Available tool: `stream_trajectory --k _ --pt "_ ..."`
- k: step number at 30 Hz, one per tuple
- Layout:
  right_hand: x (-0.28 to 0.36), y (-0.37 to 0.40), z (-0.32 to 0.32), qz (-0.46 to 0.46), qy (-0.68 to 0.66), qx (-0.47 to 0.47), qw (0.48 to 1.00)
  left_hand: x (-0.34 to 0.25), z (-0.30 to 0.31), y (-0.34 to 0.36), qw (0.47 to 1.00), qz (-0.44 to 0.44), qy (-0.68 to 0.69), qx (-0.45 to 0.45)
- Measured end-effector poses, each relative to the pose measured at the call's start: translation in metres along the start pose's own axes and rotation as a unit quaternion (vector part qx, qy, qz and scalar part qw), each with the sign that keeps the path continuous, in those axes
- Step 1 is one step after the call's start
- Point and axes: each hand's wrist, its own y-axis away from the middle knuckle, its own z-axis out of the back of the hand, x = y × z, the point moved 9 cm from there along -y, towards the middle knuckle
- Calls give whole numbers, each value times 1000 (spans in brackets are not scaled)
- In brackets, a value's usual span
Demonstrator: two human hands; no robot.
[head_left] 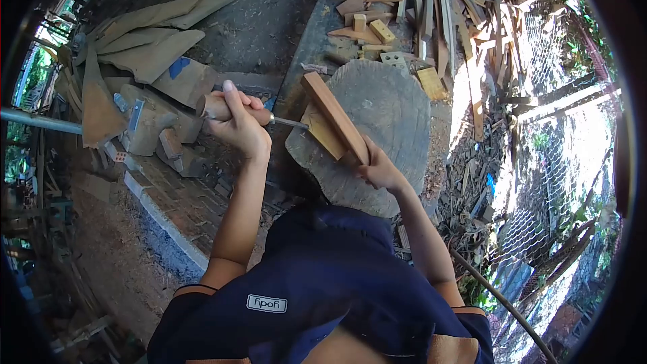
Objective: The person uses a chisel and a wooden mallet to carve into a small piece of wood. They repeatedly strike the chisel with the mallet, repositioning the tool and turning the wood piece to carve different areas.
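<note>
My left hand is wrapped around the wooden handle of a chisel, thumb laid along the handle. Its thin metal blade points right, the tip at the edge of a flat yellowish wood piece. In my right hand is the lower end of a reddish-brown wooden bar, slanting up to the left. The bar overlaps the yellowish piece and hides part of it. Both wood pieces are over a round, grey, cracked wood stump in front of my body.
Small wood blocks and offcuts lie beyond the stump. Long wood strips are piled at the upper right, near wire mesh. Large thin boards are stacked at left, above a brick-paved patch. A metal pipe enters from the left.
</note>
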Motion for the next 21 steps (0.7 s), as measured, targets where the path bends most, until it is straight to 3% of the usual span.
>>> stream_trajectory --k 2,6,8,21 --pt "-3 8 -6 -99 -90 56 989 3 -7 -1 1000 -7 -18 -1" --pt "-21 4 -13 -82 -165 67 981 8 -16 -1 1000 -10 -26 -3" --pt "-23 6 -21 -99 -322 82 938 11 -18 -3 1000 -8 -29 -2" --pt "-35 18 -24 -138 -432 162 876 16 -28 -18 999 -24 -41 11"
